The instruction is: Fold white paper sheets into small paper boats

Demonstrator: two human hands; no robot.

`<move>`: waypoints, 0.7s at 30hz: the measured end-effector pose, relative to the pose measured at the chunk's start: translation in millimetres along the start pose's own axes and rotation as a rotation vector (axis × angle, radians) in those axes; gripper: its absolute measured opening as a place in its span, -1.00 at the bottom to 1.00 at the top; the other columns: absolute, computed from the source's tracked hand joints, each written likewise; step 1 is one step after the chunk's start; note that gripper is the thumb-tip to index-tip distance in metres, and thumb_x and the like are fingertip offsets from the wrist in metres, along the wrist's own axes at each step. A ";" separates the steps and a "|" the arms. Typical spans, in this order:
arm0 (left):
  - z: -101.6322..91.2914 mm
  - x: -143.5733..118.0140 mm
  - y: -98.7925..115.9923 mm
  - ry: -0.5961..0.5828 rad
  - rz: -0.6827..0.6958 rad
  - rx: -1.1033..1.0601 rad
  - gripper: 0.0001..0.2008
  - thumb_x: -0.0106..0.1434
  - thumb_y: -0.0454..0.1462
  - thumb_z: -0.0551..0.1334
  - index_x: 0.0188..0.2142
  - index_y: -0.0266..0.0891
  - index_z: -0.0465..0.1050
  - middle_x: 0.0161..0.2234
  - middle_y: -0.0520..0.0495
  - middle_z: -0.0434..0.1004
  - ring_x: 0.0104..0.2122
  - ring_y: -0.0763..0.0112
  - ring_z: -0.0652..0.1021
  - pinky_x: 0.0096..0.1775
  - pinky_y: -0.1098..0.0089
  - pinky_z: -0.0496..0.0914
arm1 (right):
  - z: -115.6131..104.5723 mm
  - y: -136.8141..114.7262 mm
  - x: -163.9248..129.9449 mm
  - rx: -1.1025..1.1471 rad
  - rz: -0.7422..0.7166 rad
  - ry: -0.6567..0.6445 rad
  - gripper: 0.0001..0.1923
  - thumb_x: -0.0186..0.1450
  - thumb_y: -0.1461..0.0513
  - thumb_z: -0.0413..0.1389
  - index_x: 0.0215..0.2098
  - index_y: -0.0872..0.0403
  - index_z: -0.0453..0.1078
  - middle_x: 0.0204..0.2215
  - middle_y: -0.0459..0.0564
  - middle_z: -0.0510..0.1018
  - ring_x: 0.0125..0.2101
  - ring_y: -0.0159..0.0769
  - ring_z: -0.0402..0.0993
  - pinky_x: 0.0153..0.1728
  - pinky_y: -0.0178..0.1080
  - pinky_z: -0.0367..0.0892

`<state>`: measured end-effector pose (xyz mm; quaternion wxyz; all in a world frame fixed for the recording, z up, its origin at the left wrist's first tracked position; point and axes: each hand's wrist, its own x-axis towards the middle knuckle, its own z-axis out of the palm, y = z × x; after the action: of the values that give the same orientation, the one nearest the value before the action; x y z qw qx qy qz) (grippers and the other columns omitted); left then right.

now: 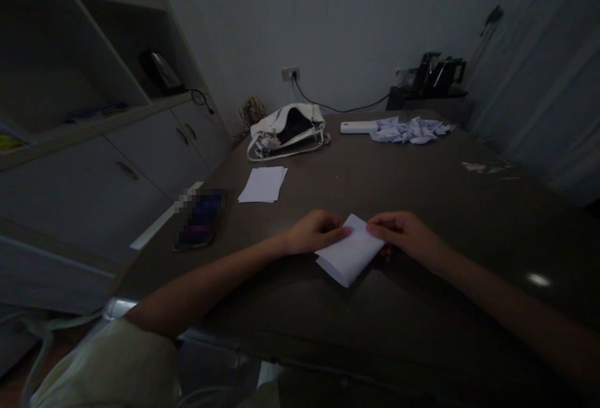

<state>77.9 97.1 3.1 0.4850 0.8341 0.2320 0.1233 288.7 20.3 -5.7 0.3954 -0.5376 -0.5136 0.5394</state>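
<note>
Folded paper (350, 253) lies pinned between left hand (313, 231) and right hand (402, 233).

Dark glossy table (422, 195): folded white paper (349, 258) at near centre, small paper stack (263, 184) left of centre, phone (199, 223) by the left edge. Far side has a white handbag (287, 130), a white flat box (359, 127) just beside a pile of crumpled papers (412, 129), touching or not I can't tell. A few pale scraps (482, 168) sit toward the right edge, well apart from the rest.
</note>
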 end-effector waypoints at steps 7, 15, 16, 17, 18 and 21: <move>1.8 1.6 -0.9 0.153 0.010 -0.058 -0.65 0.32 -0.07 0.08 -0.36 -0.35 0.37 -0.56 0.08 0.23 -0.59 0.55 0.25 -0.61 0.55 0.09 | -1.9 6.3 3.3 0.149 0.052 0.053 -0.59 0.08 -0.04 0.27 -0.49 0.16 0.42 -0.60 -0.03 0.49 -0.64 -0.46 0.37 -0.60 -0.37 0.28; 3.7 2.3 -0.6 0.137 -0.025 -0.153 -0.61 0.28 -0.03 0.11 -0.33 -0.37 0.39 -0.56 0.06 0.27 -0.58 0.53 0.30 -0.59 0.54 0.15 | -0.8 2.6 1.7 0.194 0.026 0.082 -0.63 0.07 0.00 0.27 -0.48 0.17 0.41 -0.66 -0.08 0.46 -0.68 -0.48 0.35 -0.65 -0.40 0.23; 3.9 2.8 0.0 0.140 -0.030 -0.160 -0.61 0.28 -0.03 0.12 -0.34 -0.38 0.39 -0.56 0.06 0.27 -0.58 0.53 0.29 -0.59 0.55 0.13 | -0.8 2.8 2.2 0.213 0.018 0.098 -0.62 0.09 -0.01 0.25 -0.48 0.17 0.41 -0.67 -0.08 0.46 -0.68 -0.47 0.36 -0.66 -0.39 0.22; 4.4 3.2 0.9 0.143 -0.033 -0.168 -0.62 0.27 -0.04 0.12 -0.33 -0.38 0.39 -0.56 0.06 0.27 -0.58 0.54 0.28 -0.60 0.55 0.12 | -0.9 3.2 2.8 0.228 0.013 0.104 -0.62 0.10 -0.02 0.23 -0.48 0.17 0.41 -0.67 -0.07 0.46 -0.68 -0.47 0.36 -0.65 -0.39 0.23; 5.2 3.6 1.9 0.145 -0.038 -0.176 -0.62 0.28 -0.04 0.13 -0.32 -0.38 0.40 -0.56 0.05 0.28 -0.58 0.54 0.28 -0.60 0.56 0.12 | -1.1 3.9 3.5 0.234 0.007 0.102 -0.62 0.11 -0.01 0.22 -0.48 0.16 0.42 -0.67 -0.07 0.47 -0.67 -0.47 0.36 -0.64 -0.39 0.24; 9.0 4.0 4.9 0.154 -0.045 -0.203 -0.63 0.28 -0.05 0.12 -0.27 -0.38 0.41 -0.53 0.03 0.33 -0.58 0.54 0.31 -0.60 0.56 0.13 | -1.9 5.8 5.1 0.233 -0.035 0.112 -0.65 0.11 0.01 0.23 -0.48 0.15 0.42 -0.68 -0.09 0.46 -0.68 -0.49 0.34 -0.64 -0.40 0.23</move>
<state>86.5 90.4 2.7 0.5503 0.7635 0.2733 0.1991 290.7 24.6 -12.0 0.4926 -0.5084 -0.4337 0.5575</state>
